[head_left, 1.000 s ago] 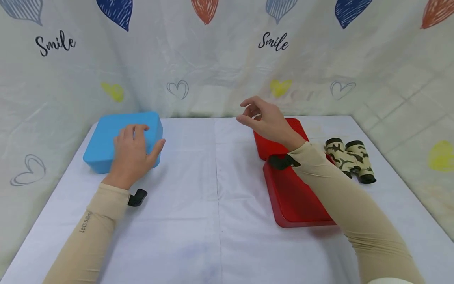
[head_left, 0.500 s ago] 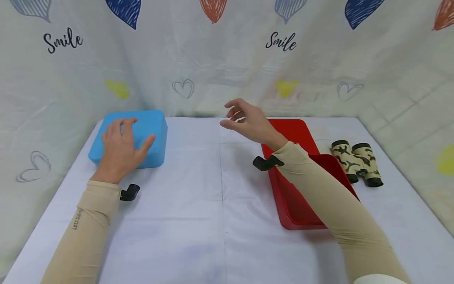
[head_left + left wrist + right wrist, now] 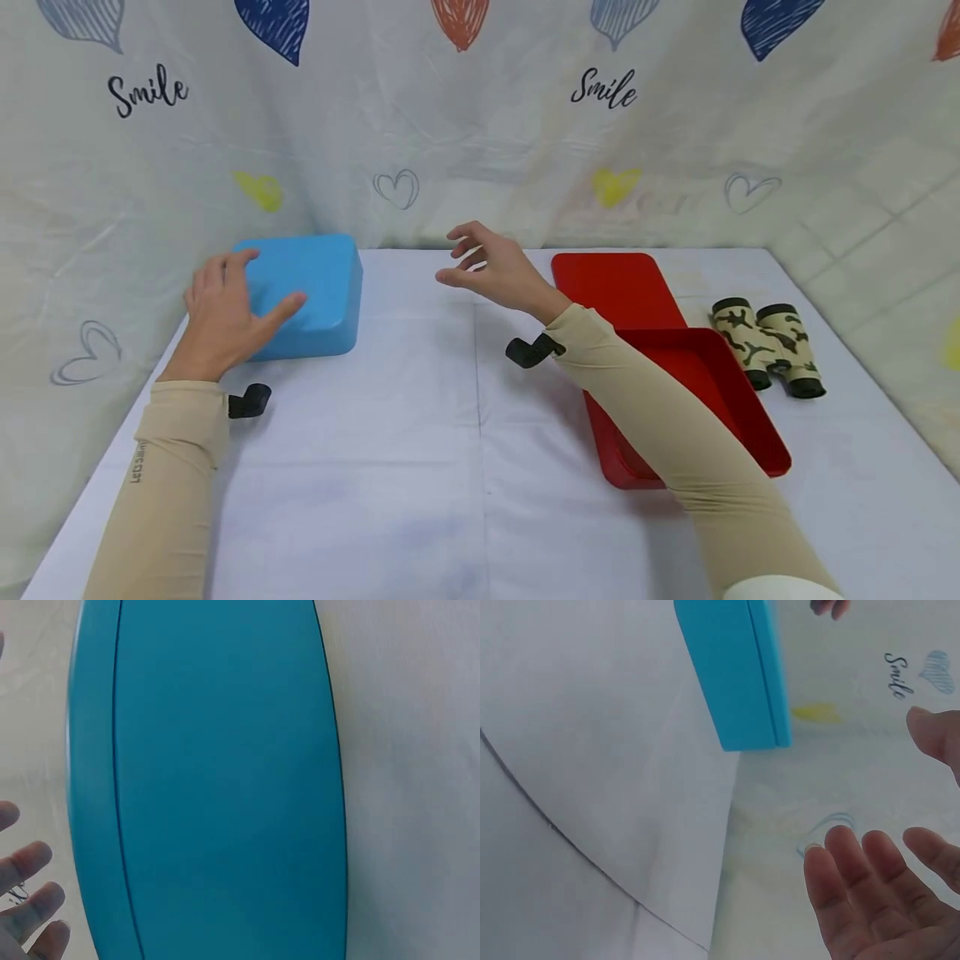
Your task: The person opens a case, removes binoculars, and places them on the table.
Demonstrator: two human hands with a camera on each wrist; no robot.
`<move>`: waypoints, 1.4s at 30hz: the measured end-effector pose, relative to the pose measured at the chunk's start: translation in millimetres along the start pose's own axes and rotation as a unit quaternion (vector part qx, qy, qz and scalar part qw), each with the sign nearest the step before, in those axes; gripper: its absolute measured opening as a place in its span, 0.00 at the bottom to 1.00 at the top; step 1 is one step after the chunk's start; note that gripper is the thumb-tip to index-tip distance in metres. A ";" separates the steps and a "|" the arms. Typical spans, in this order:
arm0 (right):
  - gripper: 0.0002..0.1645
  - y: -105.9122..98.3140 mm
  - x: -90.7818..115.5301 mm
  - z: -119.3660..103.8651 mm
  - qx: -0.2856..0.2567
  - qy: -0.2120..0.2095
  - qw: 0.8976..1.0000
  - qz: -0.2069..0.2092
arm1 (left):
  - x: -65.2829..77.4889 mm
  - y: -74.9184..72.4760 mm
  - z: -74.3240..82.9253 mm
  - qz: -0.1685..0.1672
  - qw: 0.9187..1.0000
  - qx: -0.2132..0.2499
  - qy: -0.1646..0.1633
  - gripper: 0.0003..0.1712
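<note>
A closed light-blue box (image 3: 311,292) lies at the back left of the table; its lid seam shows in the left wrist view. My left hand (image 3: 217,312) is over the box's left side, thumb spread toward the middle. In the left wrist view its fingertips (image 3: 46,900) appear apart from the blue box (image 3: 225,780). My right hand (image 3: 498,267) hangs in the air between the blue box and the red box, fingers loosely bent around nothing. The red box (image 3: 622,475) stands open under my right forearm, with its flat red lid (image 3: 618,287) behind it.
Camouflage binoculars (image 3: 768,346) lie on the table to the right of the red box. A white cloth (image 3: 405,500) covers the table. A printed curtain (image 3: 495,125) hangs along the back and sides.
My right hand has moved left, away from above the red lid. The left hand has shifted left across the blue box toward its left edge. The boxes and binoculars stay in place.
</note>
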State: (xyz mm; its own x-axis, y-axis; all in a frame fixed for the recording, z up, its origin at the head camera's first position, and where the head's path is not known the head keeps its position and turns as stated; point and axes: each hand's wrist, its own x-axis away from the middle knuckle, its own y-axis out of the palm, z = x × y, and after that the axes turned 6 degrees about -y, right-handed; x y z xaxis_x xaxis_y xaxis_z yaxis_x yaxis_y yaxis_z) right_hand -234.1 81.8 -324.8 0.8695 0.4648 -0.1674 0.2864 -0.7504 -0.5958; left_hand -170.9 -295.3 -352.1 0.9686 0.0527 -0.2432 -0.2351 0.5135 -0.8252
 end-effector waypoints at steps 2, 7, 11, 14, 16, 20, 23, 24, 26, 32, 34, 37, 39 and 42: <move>0.38 6.2 -3.5 0.5 -0.001 0.000 1.000 -0.003 | -0.2 -1.0 -4.8 -0.010 1.000 -0.004 -0.003 0.56; 0.43 21.7 -12.2 1.6 -0.014 0.004 1.000 -0.009 | -2.0 -3.5 -14.8 -0.030 0.999 -0.008 -0.023 0.61; 0.47 35.1 -20.4 2.4 -0.020 0.010 1.000 -0.015 | -3.8 -4.2 -23.8 -0.039 0.998 -0.001 -0.039 0.65; 0.50 44.2 -26.3 1.7 -0.021 0.010 0.999 -0.022 | -5.0 -4.6 -28.9 -0.045 0.997 0.004 -0.055 0.67; 0.52 49.9 -29.5 0.8 -0.023 0.011 0.999 -0.026 | -5.9 -5.9 -31.4 -0.050 0.996 0.009 -0.069 0.69; 0.53 61.7 -34.8 -1.5 -0.022 0.014 0.999 -0.038 | -7.3 -9.8 -37.8 -0.064 0.993 0.015 -0.099 0.72; 0.54 72.7 -37.7 -3.4 -0.021 0.013 0.999 -0.047 | -6.6 -13.0 -45.6 -0.083 0.989 0.017 -0.122 0.74; 0.54 76.7 -38.8 -3.8 -0.021 0.012 0.998 -0.050 | -5.9 -13.7 -48.4 -0.090 0.987 0.018 -0.128 0.75; 0.56 85.0 -40.8 -4.8 -0.024 0.010 0.998 -0.054 | -3.9 -15.1 -53.9 -0.107 0.984 0.019 -0.142 0.76; 0.62 107.0 -45.3 -5.6 -0.046 0.033 0.996 -0.073 | -0.8 -15.9 -67.3 -0.156 0.975 0.049 -0.148 0.77; 0.64 112.1 -46.5 -5.6 -0.055 0.043 0.995 -0.076 | -1.0 -15.4 -70.0 -0.166 0.973 0.069 -0.145 0.77; 0.67 117.9 -48.4 -6.1 -0.072 0.050 0.993 -0.077 | -1.7 -14.7 -73.0 -0.178 0.968 0.100 -0.145 0.76; 0.68 121.5 -49.6 -6.4 -0.084 0.054 0.992 -0.077 | -1.2 -14.4 -75.3 -0.185 0.964 0.115 -0.152 0.76; 0.70 126.1 -50.9 -6.7 -0.102 0.060 0.990 -0.078 | -0.3 -14.3 -80.7 -0.195 0.958 0.135 -0.161 0.75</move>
State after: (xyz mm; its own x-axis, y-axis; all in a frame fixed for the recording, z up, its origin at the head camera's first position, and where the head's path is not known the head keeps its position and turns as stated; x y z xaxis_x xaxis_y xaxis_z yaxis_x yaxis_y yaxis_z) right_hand -239.5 -39.7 -386.1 0.8465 0.5322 0.0157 0.4854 -0.7592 -0.4336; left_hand -174.4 -371.8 -381.4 0.9638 0.0511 0.2617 0.1364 0.7488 -0.6486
